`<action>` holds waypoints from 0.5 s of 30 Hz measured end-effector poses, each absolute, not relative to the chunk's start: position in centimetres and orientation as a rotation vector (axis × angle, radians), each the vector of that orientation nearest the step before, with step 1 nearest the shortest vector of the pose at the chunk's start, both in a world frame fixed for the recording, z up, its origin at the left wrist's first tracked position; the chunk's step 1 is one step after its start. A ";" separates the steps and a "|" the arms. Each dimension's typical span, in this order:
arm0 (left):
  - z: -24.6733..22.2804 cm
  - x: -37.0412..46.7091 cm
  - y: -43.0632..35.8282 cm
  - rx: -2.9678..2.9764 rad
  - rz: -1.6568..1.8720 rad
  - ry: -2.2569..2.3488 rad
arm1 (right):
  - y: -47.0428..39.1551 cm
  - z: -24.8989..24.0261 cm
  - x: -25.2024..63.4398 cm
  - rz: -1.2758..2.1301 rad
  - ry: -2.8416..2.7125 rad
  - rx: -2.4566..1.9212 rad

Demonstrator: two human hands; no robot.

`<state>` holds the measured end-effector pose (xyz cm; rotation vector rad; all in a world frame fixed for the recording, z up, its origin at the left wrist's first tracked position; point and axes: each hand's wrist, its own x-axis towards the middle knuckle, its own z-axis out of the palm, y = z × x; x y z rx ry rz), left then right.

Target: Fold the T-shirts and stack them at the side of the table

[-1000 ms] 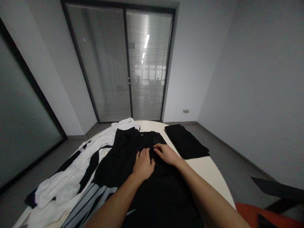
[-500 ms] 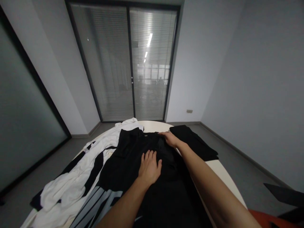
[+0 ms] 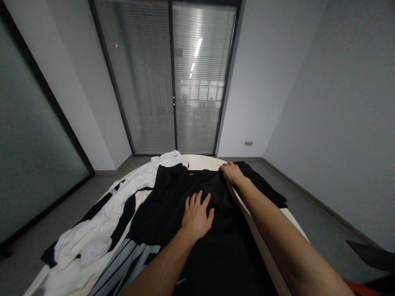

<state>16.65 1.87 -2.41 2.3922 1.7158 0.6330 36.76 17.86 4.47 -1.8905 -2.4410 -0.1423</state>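
A black garment with grey stripes (image 3: 160, 213) lies spread over the table, its neck edge at the far side. My left hand (image 3: 197, 214) rests flat on the middle of it, palm down, fingers apart. At the garment's far right corner is my right hand (image 3: 232, 172), its fingers curled down on the cloth edge and pressed together. Just right of that hand lies a folded black cloth (image 3: 262, 185), partly behind my right forearm.
White and black clothing (image 3: 92, 222) lies in a loose heap along the left of the rounded pale table (image 3: 203, 162). Beyond stand a glass door with blinds (image 3: 154, 82) and grey walls. A dark object (image 3: 370, 255) shows at the lower right.
My right hand has moved to the right along the far edge, and the garment's upper right part now reaches further right. My left hand stays on the cloth, fingers spread a little wider.
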 end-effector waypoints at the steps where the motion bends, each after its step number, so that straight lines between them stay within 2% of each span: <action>1: -2.4 16.6 1.9 2.409 0.629 1.692 | 17.6 4.5 36.9 -0.177 -2.402 -1.923; 5: -2.5 16.6 1.8 2.450 0.606 1.655 | 16.7 3.9 37.1 -0.277 -2.291 -1.981; 10: -2.1 16.8 1.6 2.488 0.603 1.607 | 15.7 2.9 37.2 -0.271 -2.422 -1.996; 15: -1.3 16.9 1.2 2.589 0.569 1.328 | 14.0 2.5 37.1 -0.347 -2.425 -1.994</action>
